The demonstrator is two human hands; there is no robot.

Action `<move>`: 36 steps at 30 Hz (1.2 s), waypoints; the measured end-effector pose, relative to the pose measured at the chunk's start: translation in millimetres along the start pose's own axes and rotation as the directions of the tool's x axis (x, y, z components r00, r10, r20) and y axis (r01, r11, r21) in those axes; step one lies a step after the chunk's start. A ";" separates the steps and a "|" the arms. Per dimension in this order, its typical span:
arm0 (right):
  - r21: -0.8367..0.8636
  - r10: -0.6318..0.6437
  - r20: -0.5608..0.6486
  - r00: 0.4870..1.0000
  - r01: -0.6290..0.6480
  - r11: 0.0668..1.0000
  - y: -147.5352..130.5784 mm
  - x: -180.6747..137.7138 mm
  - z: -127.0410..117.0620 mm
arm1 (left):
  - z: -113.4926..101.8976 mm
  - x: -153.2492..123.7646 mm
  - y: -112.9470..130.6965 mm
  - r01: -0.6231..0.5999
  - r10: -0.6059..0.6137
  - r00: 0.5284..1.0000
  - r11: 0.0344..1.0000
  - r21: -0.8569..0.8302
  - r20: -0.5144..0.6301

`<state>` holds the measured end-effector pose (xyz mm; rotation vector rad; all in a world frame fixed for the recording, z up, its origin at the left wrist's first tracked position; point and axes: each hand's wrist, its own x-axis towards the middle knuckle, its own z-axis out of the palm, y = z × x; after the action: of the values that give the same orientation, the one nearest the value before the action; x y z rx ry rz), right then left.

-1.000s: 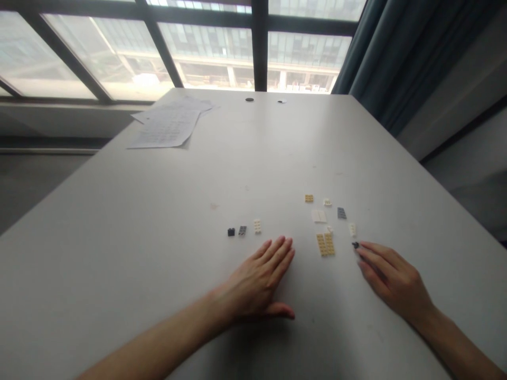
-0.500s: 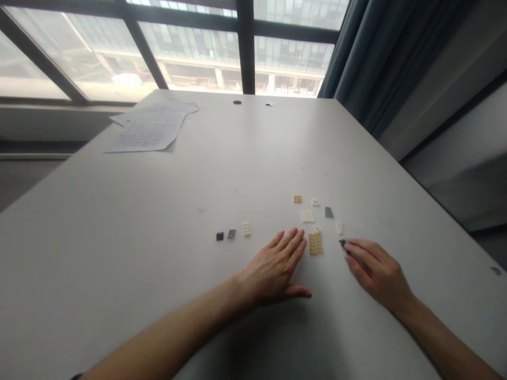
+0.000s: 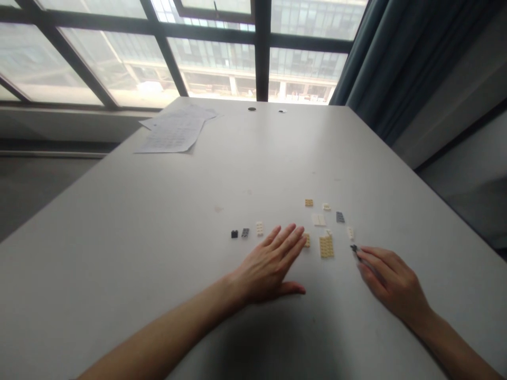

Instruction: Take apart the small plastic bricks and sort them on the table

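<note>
My left hand (image 3: 273, 264) is palm down with its fingers stretched out. Its fingertips partly cover a small tan studded brick (image 3: 307, 240). To the right of that lies a larger block of tan bricks (image 3: 327, 247). My right hand (image 3: 396, 285) has its thumb and fingers drawn together at a small dark toy-brick piece (image 3: 354, 247) on the table. Just beyond are a white brick (image 3: 350, 233) and a grey studded brick (image 3: 340, 217). Left of my left hand sit a white studded brick (image 3: 259, 228), a grey brick (image 3: 245, 232) and a black one (image 3: 234, 234).
Flat white pieces (image 3: 318, 219), a tan brick (image 3: 309, 202) and a small white piece (image 3: 326, 207) lie farther back on the white table (image 3: 178, 200). Printed papers (image 3: 174, 132) rest at the far left, before the window. A blue curtain (image 3: 380, 63) hangs at right.
The view has shifted, so the table things appear farther right. My left hand has moved left relative to the bricks, uncovering part of a tan brick. My right hand stays at the dark piece.
</note>
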<state>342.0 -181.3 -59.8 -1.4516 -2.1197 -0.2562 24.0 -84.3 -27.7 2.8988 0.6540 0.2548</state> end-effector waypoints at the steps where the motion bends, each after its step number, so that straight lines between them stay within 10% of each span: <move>1: 0.002 -0.002 -0.003 1.000 0.002 1.000 -0.1 0.0 -0.2 | -4.5 -9.5 -3.4 0.029 -0.028 0.999 0.999 0.030 -0.021; 10: -0.021 -0.025 -0.008 1.000 0.025 0.999 1.2 1.2 -1.1 | -2.5 -92.8 -26.2 0.314 -0.306 0.949 0.932 0.178 -0.075; 23: 0.120 -0.325 0.287 0.901 0.302 0.946 -126.5 133.0 53.7 | 1.2 -91.4 -28.2 0.393 -0.363 0.919 0.884 0.255 -0.156; 36: -0.033 -0.144 0.405 0.903 0.172 0.985 -115.7 134.8 65.1 | 3.7 -82.5 -27.1 0.253 -0.253 0.967 0.924 0.287 -0.037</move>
<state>180.1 -90.2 -24.0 -1.4688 -2.5887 -0.0940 -59.8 -96.7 -47.2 3.0364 1.1442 0.1333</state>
